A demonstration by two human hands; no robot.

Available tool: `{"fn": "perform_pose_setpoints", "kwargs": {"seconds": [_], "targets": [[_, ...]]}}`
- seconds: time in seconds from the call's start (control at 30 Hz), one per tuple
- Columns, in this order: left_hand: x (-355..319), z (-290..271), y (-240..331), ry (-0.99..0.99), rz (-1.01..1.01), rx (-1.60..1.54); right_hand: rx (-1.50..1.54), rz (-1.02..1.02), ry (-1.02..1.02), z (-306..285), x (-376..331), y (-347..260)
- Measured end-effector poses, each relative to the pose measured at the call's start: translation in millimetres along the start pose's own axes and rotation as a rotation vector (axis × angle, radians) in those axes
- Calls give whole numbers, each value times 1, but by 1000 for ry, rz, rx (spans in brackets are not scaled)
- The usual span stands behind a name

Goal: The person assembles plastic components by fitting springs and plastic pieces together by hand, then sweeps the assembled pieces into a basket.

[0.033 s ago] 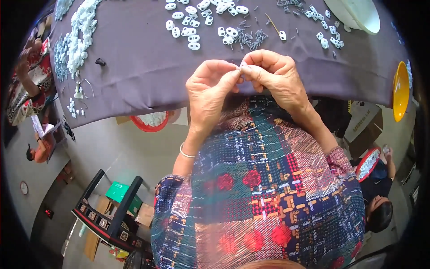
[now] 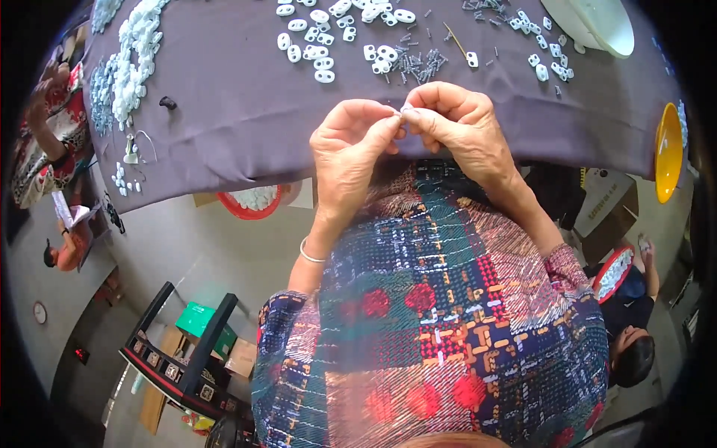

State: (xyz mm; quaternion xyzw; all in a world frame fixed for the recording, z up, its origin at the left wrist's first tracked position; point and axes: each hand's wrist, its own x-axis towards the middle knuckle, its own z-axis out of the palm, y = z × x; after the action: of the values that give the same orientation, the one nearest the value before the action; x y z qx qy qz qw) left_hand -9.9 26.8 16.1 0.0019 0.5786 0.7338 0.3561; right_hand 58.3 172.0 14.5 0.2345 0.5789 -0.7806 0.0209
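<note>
At the table's near edge, my left hand (image 2: 349, 145) and my right hand (image 2: 459, 127) meet fingertip to fingertip. Each is closed in a pinch of thumb and forefinger. A speck of white shows between the fingertips, but the fingers hide what it belongs to. Just beyond the hands lies a heap of small metal springs (image 2: 423, 69). White two-holed cord lock pieces (image 2: 323, 76) are scattered past it to the left. A thin brown stick (image 2: 454, 39) points at a single white cord lock piece (image 2: 471, 59).
A dark grey cloth (image 2: 231, 119) covers the table. Piles of white pieces (image 2: 133, 67) lie at left, a white bowl (image 2: 616, 33) at far right, a yellow dish (image 2: 668, 153) at the right edge. Below the table is a red basin (image 2: 250, 214). Other people sit at both sides.
</note>
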Motion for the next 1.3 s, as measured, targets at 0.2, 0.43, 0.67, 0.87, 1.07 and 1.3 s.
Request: {"fn": "perform_pose_setpoints", "kwargs": {"seconds": [0.2,0.43,0.67,0.87,1.07,1.3], "targets": [[1,-4,-2,20,5,-11,-65,33,-9,-2,2,5],[1,-6,-5,38,6,-21,47,74,33,-2,1,2],[1,-6,-6,56,-3,-24,55,73,70,-6,2,-3],[0,-4,-6,53,14,-15,90,-76,88,-7,3,4],[-2,-3,-6,68,33,17,-11,-97,125,-6,0,2],[-3,0,-5,75,35,26,192,-22,34,-10,1,10]]}}
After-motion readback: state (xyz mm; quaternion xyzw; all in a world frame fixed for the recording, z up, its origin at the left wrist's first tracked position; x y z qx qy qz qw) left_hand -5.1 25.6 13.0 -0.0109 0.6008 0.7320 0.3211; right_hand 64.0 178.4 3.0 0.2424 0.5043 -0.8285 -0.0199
